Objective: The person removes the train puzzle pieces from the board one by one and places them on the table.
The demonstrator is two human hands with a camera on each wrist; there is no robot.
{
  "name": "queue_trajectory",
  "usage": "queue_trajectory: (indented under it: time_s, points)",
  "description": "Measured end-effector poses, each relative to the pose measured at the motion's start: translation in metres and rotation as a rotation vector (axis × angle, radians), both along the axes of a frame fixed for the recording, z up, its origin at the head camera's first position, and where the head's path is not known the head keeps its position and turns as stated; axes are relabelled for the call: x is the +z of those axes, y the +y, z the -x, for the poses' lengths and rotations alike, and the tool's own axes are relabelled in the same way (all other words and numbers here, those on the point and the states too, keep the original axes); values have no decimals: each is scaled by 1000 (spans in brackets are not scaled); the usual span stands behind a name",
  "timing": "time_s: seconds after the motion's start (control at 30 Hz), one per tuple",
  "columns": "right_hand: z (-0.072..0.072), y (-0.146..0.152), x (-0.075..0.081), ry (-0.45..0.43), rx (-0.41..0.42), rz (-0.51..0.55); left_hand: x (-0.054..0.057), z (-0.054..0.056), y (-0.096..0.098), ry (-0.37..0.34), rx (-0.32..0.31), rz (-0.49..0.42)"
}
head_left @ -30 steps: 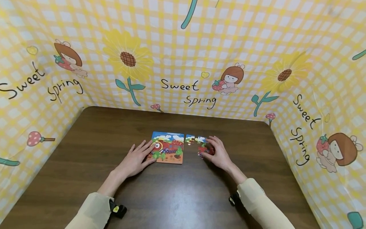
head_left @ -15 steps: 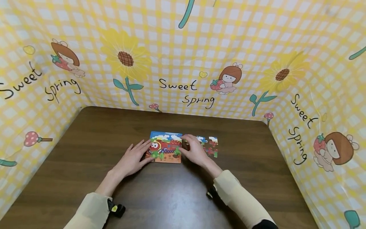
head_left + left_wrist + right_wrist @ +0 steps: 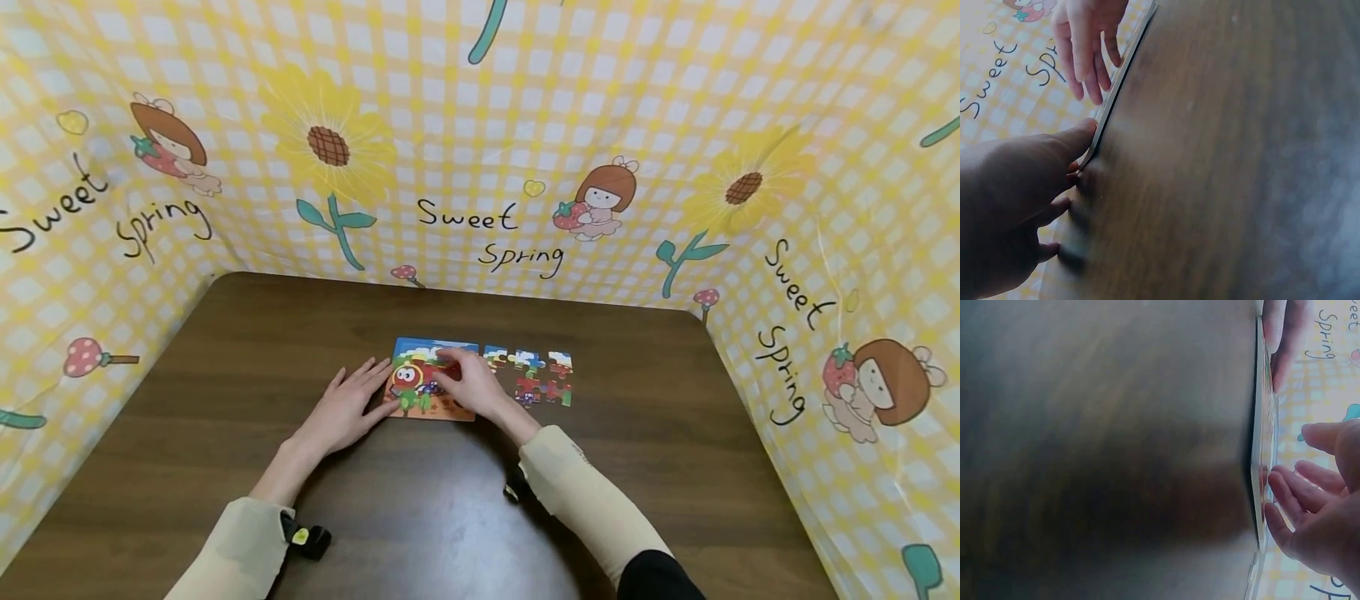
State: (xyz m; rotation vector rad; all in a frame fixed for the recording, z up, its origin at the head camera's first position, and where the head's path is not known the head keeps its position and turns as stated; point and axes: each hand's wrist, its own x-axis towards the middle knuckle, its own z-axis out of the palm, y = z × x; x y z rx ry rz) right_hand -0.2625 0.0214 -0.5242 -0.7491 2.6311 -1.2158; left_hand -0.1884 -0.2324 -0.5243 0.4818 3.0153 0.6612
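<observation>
Blue sky and orange ground coloured the flat, rectangular jigsaw board [image 3: 417, 379], which lay just below the centre of the head view. At its left edge rested the bare left hand [image 3: 341, 412], fingers outstretched, touching rather than gripping. Over its right half reached the bare right hand [image 3: 474, 383] — thumb and fingers spread apart in a loose curve, as the right wrist view showed. Small, multicoloured interlocking jigsaw pieces [image 3: 529, 360] lay just right of the board, on a brown wood-grain table [image 3: 420, 500]. Cream sleeves [image 3: 232, 542] ran toward the lower edge; yellow-and-white checked cloth [image 3: 465, 142] — lettered "Sweet Spring" — filled the upper frame.
</observation>
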Motion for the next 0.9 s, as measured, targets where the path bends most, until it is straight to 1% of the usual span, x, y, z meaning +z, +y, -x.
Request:
queue_trajectory:
  time_s: [0.03, 0.13, 0.3, 0.37, 0.47, 0.57, 0.67, 0.83, 0.9]
  points:
    - [-4, -2, 6, -29, -3, 18, -1, 0, -1, -1, 2, 0]
    - [-7, -7, 9, -66, -5, 55, -2, -1, -1, 4, 5, -4]
    - [-7, -14, 8, -76, 3, 118, -5, 0, -1, 11, 0, -16]
    - [-7, -16, 7, -84, 1, 127, -6, 1, -1, 3, -2, -9]
    - [-6, -18, 6, -106, -18, 131, -4, 1, -1, -2, -7, 11]
    - [-5, -21, 7, -146, -46, 115, -3, 1, 0, -5, -8, 15]
    - [-5, -23, 7, -165, -63, 63, -5, 1, 0, -4, -12, 15]
    - [-6, -29, 8, -101, -71, -36, -8, 2, -1, -11, -11, 8]
    - [-7, -31, 7, -79, -90, -59, -8, 2, -1, -11, -11, 11]
